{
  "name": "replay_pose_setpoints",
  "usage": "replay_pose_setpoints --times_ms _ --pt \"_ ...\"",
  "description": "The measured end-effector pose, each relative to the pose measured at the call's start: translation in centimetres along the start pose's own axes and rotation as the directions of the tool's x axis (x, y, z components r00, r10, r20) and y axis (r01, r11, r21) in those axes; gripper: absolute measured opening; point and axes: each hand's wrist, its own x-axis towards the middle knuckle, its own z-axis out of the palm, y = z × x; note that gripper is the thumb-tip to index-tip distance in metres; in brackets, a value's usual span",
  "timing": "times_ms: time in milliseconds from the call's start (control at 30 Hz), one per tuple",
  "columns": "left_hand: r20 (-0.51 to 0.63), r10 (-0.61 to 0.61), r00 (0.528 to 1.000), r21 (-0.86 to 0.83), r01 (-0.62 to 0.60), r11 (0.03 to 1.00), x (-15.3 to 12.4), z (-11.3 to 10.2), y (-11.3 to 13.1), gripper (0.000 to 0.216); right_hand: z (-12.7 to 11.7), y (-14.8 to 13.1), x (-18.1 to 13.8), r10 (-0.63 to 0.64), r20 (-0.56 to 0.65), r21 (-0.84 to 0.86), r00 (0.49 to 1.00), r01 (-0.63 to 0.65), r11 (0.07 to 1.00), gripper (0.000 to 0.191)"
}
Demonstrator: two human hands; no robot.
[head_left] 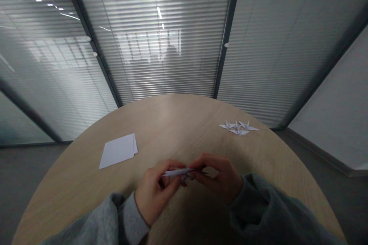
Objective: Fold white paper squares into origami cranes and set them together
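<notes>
Both hands meet just above the near part of a round wooden table point(172, 122). Between them is a small folded piece of white paper point(177, 172), seen nearly edge-on. My left hand point(156, 191) pinches its left end with curled fingers. My right hand point(218, 176) pinches its right end, fingers bent over it. Grey sleeves cover both forearms.
A small stack of white square paper sheets point(118, 150) lies on the table to the left. Several finished white paper cranes point(238, 127) sit together at the far right. Glass walls with blinds stand behind the table; grey floor surrounds it.
</notes>
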Motion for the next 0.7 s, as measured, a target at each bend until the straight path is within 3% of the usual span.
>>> replay_pose_setpoints --times_ms 233,467,700 --pt "0.005 0.027 1.0 0.13 -0.027 0.991 -0.24 -0.26 -0.18 0.033 0.06 -0.22 -0.09 0.039 0.001 0.003 0.999 -0.039 0.999 0.015" --pt "0.017 -0.007 1.0 0.102 0.005 0.995 -0.13 -0.14 0.08 0.035 0.17 0.0 -0.14 -0.014 -0.038 -0.042 0.999 0.012 0.999 0.01" --pt "0.011 -0.104 0.994 -0.067 0.105 0.992 -0.04 0.0 0.11 0.036 -0.07 -0.39 0.04 -0.263 0.008 -0.168 0.965 0.261 0.951 0.013"
